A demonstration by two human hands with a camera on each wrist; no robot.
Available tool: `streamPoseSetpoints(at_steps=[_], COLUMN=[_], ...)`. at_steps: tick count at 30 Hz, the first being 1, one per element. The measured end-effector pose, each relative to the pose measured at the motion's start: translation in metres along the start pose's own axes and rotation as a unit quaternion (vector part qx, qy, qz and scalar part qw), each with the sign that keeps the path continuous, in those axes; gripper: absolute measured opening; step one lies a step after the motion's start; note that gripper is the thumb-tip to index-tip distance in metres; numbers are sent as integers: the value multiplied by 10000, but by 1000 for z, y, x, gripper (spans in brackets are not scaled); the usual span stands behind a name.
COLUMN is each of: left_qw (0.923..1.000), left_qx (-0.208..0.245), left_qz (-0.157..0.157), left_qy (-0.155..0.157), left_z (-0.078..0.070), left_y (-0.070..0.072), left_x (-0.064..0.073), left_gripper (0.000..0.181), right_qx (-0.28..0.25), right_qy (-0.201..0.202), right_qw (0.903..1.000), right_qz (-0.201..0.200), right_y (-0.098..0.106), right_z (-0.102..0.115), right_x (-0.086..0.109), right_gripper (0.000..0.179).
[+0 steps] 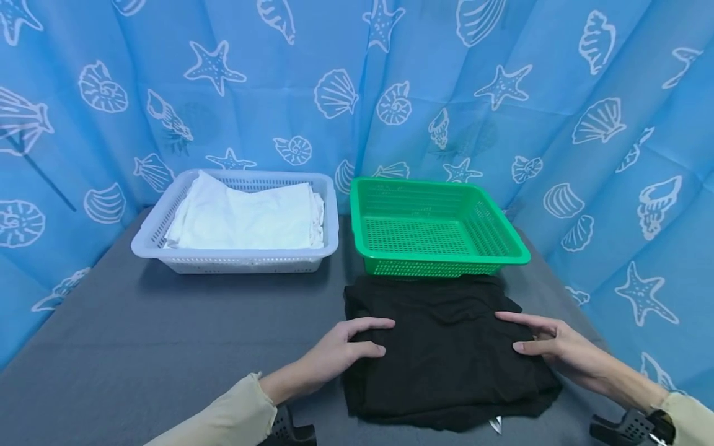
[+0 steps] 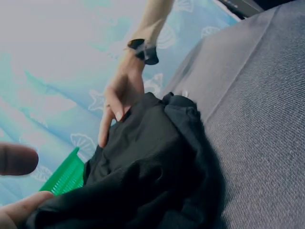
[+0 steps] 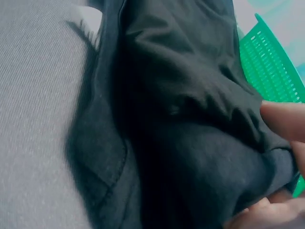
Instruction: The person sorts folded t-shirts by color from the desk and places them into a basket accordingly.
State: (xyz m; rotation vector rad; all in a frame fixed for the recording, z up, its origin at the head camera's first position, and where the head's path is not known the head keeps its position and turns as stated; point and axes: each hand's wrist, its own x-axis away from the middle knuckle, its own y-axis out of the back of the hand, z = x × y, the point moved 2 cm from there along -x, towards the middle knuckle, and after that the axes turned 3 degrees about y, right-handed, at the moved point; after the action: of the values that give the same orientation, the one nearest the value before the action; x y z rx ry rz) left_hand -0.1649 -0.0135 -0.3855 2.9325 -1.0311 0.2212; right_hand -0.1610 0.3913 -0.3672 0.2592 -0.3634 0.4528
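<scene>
Head view, lower right: I'm apparently squaring the black cloth (image 1: 446, 371), left hand (image 1: 333, 353) relaxed, right hand (image 1: 570, 349) gripping or not, I can't tell; lifting needs both edges supported.

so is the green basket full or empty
Empty. In the head view, the green basket shows its bare slotted floor; the black cloth lies in front of it.

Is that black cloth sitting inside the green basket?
No, the head view shows the black cloth lying on the grey surface, in front of the green basket.
</scene>
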Motion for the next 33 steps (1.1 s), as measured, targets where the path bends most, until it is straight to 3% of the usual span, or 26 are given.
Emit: streamPoseSetpoints(at_steps=[6,11,16,23,29,33], left_qw=[9997,9999,9986,9940,9810,9790], left_qx=[121,32,-463,-996,-1731,-1755], left_qz=[175,127,-212,-328,-195,-287], left_qy=[79,49,-131,-311,-853,-998], left_z=[0,2,7,9,10,11], left_y=[-5,-4,-6,-11,-16,-15], left_x=[2,1,-2,-1,3,4], left_gripper=[49,49,48,53,65,63], right_qx=[5,-3,41,-1014,-286,77], right_qy=[-145,-110,-106,68,-92,-80], right_qw=[9989,9997,9997,9913,9987,9999], right_qz=[454,239,201,839,408,-65], right_y=[-10,-13,-4,2,-1,0], right_z=[0,-1,-1,2,-4,-2], right_x=[-5,-6,-1,1,-2,-1], right_gripper=[53,53,53,51,49,45])
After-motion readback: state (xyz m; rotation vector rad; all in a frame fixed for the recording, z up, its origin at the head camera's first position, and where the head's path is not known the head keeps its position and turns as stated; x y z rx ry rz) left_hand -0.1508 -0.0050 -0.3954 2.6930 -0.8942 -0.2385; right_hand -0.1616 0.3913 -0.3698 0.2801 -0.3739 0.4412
